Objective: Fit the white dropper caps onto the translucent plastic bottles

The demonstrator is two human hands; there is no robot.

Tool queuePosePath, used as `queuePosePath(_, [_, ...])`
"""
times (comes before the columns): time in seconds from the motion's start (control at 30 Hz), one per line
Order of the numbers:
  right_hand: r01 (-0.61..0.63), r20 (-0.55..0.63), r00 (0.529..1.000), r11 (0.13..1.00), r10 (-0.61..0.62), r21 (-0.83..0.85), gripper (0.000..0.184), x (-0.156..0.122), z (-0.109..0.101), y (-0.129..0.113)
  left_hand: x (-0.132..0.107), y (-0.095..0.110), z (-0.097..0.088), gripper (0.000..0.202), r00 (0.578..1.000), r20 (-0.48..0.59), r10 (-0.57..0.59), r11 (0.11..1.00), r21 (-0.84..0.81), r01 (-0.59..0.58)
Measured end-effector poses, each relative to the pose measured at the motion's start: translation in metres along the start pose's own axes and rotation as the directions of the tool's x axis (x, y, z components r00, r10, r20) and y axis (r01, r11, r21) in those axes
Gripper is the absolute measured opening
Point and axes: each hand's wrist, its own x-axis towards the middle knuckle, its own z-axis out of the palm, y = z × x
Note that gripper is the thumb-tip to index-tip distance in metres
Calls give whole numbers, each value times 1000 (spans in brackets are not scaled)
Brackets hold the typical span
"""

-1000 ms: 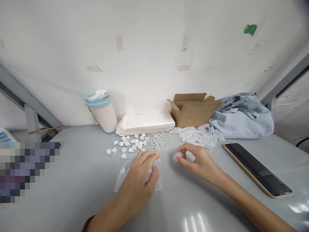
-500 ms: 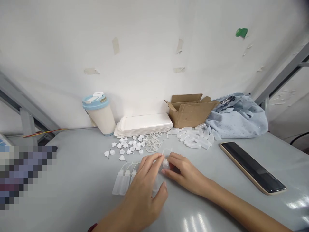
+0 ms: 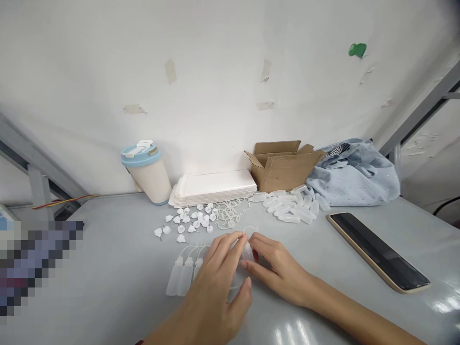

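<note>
My left hand [image 3: 215, 282] and my right hand [image 3: 276, 268] meet over the grey table [image 3: 108, 268], fingertips pinched on one small translucent plastic bottle [image 3: 246, 251] with a thin loop at its top. Just left of my left hand lie several finished small bottles [image 3: 181, 280] with caps and loops, side by side. Behind my hands lie a scatter of small white caps [image 3: 187, 220], a tangle of thin plastic loops [image 3: 228, 213] and a pile of empty translucent bottles [image 3: 291, 208].
A cream cup with a blue lid [image 3: 145, 170], a stack of white trays [image 3: 215, 186], an open cardboard box [image 3: 283, 165] and a blue cloth bag [image 3: 354, 175] line the wall. A phone [image 3: 377, 251] lies at the right. A blurred patch [image 3: 36, 263] covers the left.
My right hand came back from the bottle pile with a small bottle and met my left hand. My left hand lifted off the row of finished bottles, which now shows.
</note>
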Motion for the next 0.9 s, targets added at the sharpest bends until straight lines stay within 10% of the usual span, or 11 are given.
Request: queuePosePath(0.9, [-63,-145,985,978,92,197,36,-2,3,0,4,-4,0,42,995,-30,97,986,143,-92])
